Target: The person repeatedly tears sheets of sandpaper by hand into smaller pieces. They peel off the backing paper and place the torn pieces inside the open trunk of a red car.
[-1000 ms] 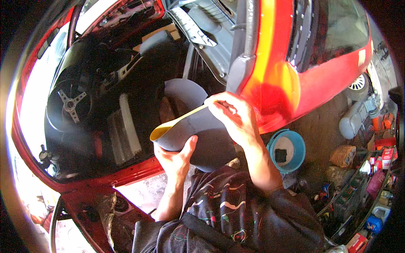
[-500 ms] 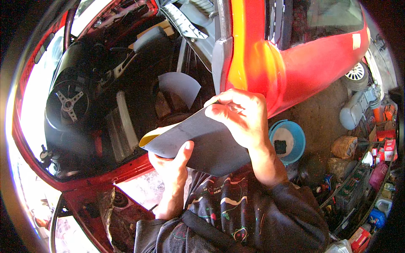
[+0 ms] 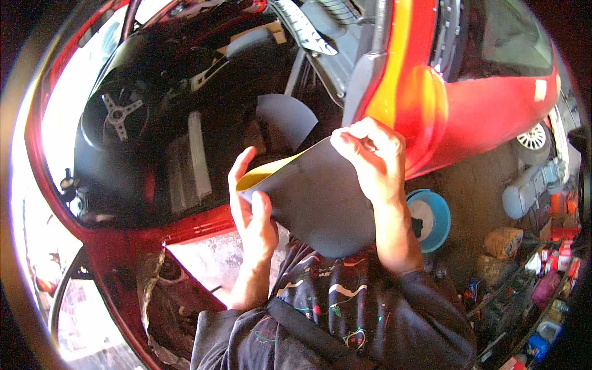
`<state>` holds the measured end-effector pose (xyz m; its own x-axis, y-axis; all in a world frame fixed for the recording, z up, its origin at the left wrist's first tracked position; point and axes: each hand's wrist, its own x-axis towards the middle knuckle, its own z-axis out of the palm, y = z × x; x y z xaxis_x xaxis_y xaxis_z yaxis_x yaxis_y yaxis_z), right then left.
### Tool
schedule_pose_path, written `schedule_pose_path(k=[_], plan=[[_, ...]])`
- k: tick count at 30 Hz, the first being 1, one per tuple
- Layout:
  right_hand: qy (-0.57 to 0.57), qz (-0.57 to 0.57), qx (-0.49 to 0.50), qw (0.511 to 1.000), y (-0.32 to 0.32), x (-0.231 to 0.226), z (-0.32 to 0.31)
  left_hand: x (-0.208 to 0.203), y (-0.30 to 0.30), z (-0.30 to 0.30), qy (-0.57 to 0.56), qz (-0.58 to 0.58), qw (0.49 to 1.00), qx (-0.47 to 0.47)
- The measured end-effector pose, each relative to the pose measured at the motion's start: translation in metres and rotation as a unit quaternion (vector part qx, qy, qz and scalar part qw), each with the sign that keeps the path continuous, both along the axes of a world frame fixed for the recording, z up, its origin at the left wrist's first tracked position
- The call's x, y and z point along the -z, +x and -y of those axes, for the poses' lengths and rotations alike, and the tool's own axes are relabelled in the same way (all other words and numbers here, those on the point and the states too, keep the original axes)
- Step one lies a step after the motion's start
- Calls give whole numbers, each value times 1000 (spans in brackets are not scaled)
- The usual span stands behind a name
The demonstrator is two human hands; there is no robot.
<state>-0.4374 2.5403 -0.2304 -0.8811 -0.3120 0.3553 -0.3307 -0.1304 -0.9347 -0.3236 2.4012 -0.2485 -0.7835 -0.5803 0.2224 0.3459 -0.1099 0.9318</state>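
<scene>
In front of my chest I hold a curled sheet of sandpaper (image 3: pixel 324 200) between both hands, its dark grey face toward me. A strip of its yellow back (image 3: pixel 262 174) shows along the curled upper left edge. My left hand (image 3: pixel 256 222) grips the left end, thumb on the grey face and fingers round behind. With its fingers closed, my right hand (image 3: pixel 376 154) pinches the upper right corner. Another grey sheet (image 3: pixel 287 117), bent in a curve, lies beyond the sandpaper inside the car's open doorway.
A red car body (image 3: pixel 487 123) with an orange-yellow patch on its pillar stands ahead. Its dark interior, with a steering wheel (image 3: pixel 117 114), is on the left. To the right are a blue bucket (image 3: pixel 439 222), a grey tank (image 3: pixel 524 198) and clutter along the floor.
My left hand has shifted up round the sheet's left end, and its fingers now show behind the edge. The sheet has turned, its grey face spread wider. The whole view has shifted a little.
</scene>
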Motion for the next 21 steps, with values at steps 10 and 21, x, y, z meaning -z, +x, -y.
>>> schedule_pose_path(k=[10,21], plan=[[29,-90,73,993,-19,3,14,-1,-10,40,-3,25,1000,8],[32,-263,40,963,-25,7,27,-3,-28,70,26,73,997,10]])
